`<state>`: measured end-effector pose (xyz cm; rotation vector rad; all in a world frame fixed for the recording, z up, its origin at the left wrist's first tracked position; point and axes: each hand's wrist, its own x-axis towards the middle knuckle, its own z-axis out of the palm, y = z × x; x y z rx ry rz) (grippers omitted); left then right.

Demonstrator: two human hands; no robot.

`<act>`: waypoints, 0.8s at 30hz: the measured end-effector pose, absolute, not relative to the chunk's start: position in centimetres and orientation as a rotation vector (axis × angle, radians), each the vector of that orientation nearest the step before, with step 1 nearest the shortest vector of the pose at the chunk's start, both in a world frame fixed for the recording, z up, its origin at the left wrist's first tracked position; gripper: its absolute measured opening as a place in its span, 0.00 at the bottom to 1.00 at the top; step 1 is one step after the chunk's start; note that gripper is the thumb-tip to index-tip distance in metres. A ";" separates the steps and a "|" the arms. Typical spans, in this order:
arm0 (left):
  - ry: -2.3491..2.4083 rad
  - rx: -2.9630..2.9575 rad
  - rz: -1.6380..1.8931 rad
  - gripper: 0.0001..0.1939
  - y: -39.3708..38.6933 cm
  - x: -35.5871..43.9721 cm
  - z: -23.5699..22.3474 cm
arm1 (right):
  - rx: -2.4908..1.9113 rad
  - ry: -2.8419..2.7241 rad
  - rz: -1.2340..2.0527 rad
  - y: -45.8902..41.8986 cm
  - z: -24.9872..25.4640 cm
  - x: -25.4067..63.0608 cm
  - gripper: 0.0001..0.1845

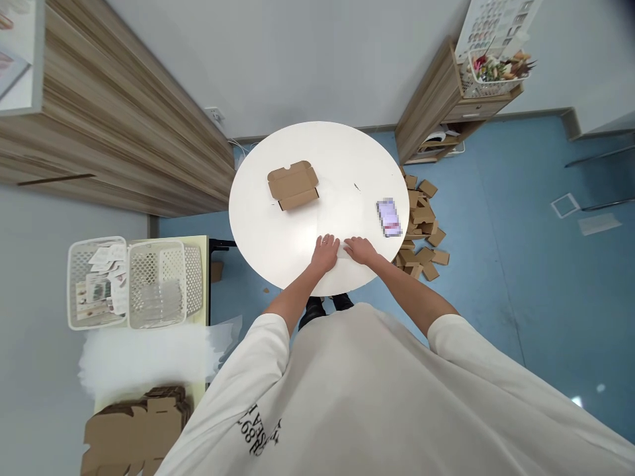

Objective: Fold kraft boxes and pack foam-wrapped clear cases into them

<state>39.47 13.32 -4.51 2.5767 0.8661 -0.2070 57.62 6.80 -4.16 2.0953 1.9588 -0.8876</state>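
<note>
My left hand and my right hand rest side by side near the front edge of a round white table. Both hands lie flat with fingers stretched out, pressing on a pale, flat thing between them that I cannot make out against the white top. A small brown cardboard box, partly folded with its lid flap up, sits farther back on the left of the table. A phone with a lit screen lies to the right, close to the table's rim.
A heap of folded brown boxes lies on the blue floor right of the table. To the left stand two white baskets on a yellow surface, with flat cardboard blanks below. Wooden cabinets flank the wall.
</note>
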 end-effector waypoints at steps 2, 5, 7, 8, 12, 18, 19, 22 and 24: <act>0.792 2.599 -0.189 0.34 13.1 40.0 -4.6 | 2.140 1.946 -0.844 7.1 -4.7 57.6 0.21; 0.713 2.589 -0.226 0.40 12.6 40.6 -4.6 | 2.198 1.948 -0.797 7.1 -5.2 57.5 0.21; 0.699 2.600 -0.254 0.41 12.4 40.9 -4.8 | 2.239 1.986 -0.741 6.8 -5.4 57.3 0.20; 0.702 2.610 -0.263 0.41 12.3 40.9 -4.9 | 2.270 2.006 -0.709 6.6 -5.5 57.2 0.20; 0.765 2.615 -0.289 0.38 12.2 40.7 -5.5 | 2.550 1.867 -0.626 4.8 -5.8 57.0 0.24; 0.798 2.617 -0.305 0.34 11.6 40.2 -5.7 | 2.869 1.294 -0.722 1.6 -6.5 56.6 0.27; 0.814 2.613 -0.307 0.34 11.4 40.2 -5.7 | 2.887 1.256 -0.732 1.3 -6.6 56.4 0.26; 0.854 2.601 -0.325 0.35 10.9 40.1 -5.7 | 2.909 1.200 -0.747 1.0 -6.7 55.8 0.24; 0.864 2.600 -0.341 0.36 10.6 40.0 -5.8 | 2.887 1.159 -0.759 1.2 -6.8 55.4 0.23</act>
